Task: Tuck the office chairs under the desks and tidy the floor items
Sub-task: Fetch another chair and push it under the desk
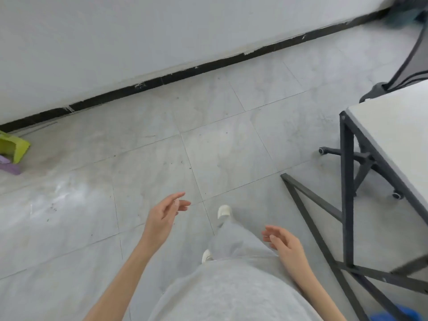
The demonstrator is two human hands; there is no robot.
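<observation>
Hands hanging relaxed and empty, left hand [165, 214] nearer green floor item [14, 145] lying at floor's far-left edge; right hand [283, 243] nearer office chair [408, 63].

- Top [231, 295]: light grey, heathered knit, no print or logo visible.
- Trousers [234, 239]: same light grey fabric, loose wide leg, hem creased over the shoe.
- Shoes [224, 210]: off-white, rounded toe; second one [206, 256] mostly hidden by the trouser leg.
- Forearms bare, no sleeves in frame.
- No watch, rings or bands on either wrist.
</observation>
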